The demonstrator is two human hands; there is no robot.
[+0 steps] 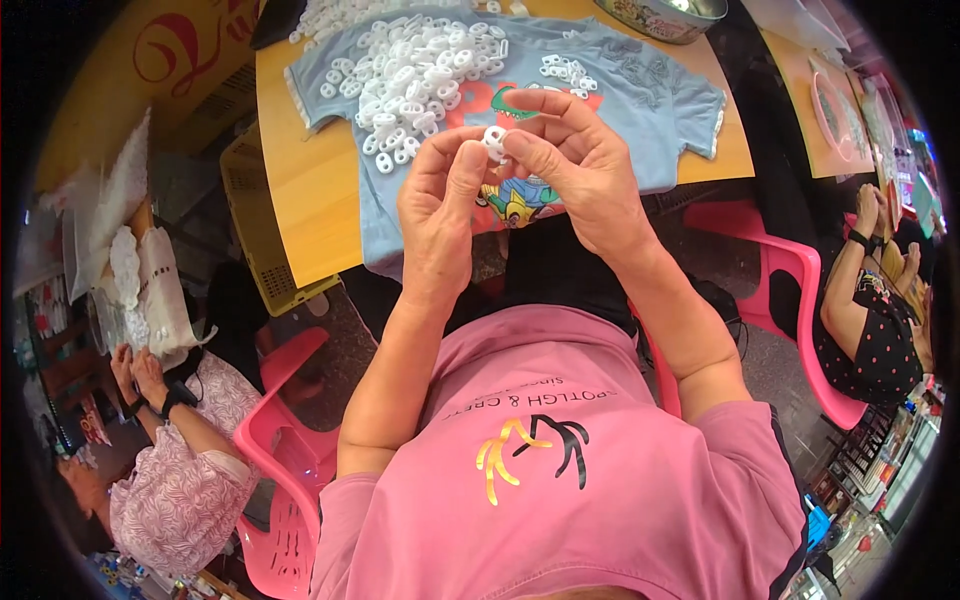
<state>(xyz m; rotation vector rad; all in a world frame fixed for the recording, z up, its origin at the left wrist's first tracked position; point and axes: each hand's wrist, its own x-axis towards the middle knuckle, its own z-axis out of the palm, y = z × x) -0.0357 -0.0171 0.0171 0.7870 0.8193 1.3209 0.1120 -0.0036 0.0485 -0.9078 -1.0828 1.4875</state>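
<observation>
Between my two hands, over the near edge of the table, I hold a small white oval plastic piece with holes (494, 143). My left hand (440, 205) pinches its left side with thumb and forefinger. From the right, my right hand (590, 170) grips it between thumb and fingers, the forefinger raised. Beneath them a blue-grey T-shirt (390, 215) with a colourful print lies spread on the table. A large heap of like white pieces (420, 75) covers its upper left part. A smaller white cluster (568, 72) sits on the shirt to the upper right.
The wooden table (310, 220) has a round tin (665, 18) at its far right. A yellow plastic crate (262, 220) stands left of it. Pink chairs (290, 490) flank me. One person (185, 480) sits at left, another (870, 330) at right.
</observation>
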